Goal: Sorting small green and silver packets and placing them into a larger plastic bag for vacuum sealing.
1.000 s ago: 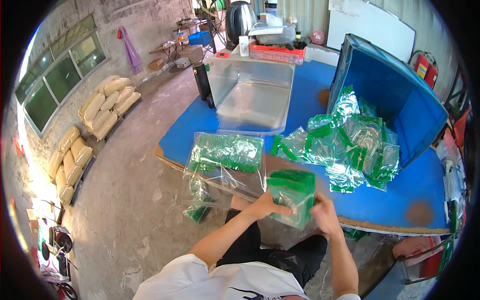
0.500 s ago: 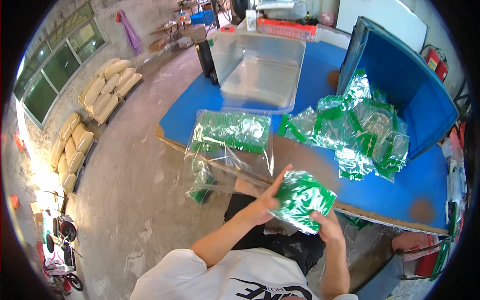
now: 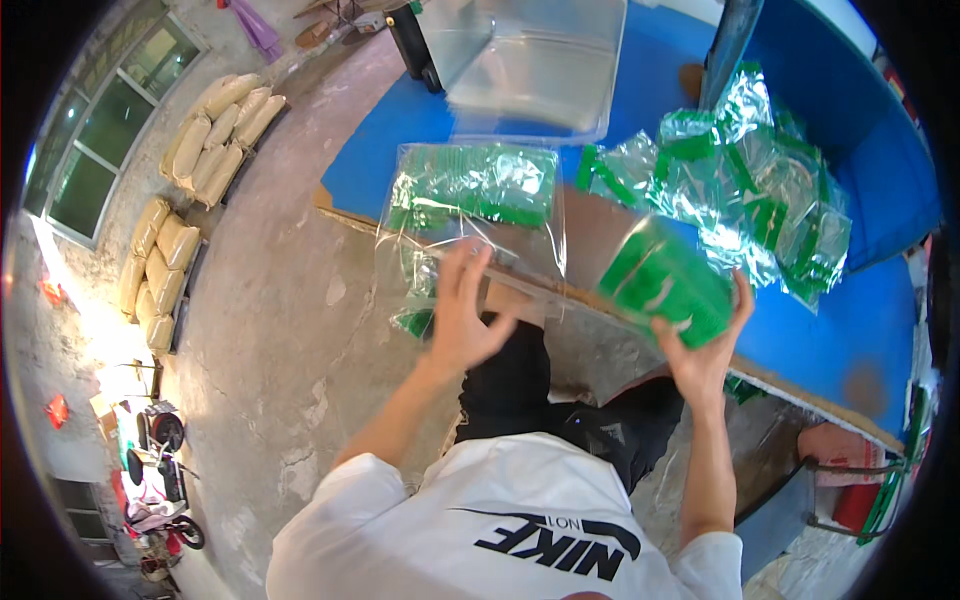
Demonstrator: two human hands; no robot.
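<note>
Holding the green stack point(image 3: 668, 285) flat and square seems wise: the right hand's point(image 3: 705, 355) grip grasps its near end at the tabletop's point(image 3: 345, 165) near edge, while the left hand point(image 3: 465, 325) is released, fingers spread, by the clear bag point(image 3: 475, 225) overhanging that edge, contact unclear. Loose packets point(image 3: 750, 190) crowd behind the stack, so moving along the near edge looks easier.

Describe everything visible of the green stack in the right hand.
The green stack looks like glossy plastic, roughly rectangular, vivid green with pale glare streaks; blur hides any separate layers. It slants from upper left to lower right in the picture, overlapping the near edge of the blue table; whether it touches the table cannot be told. The right grip holds its lower-right end, thumb and fingers on opposite sides.
</note>
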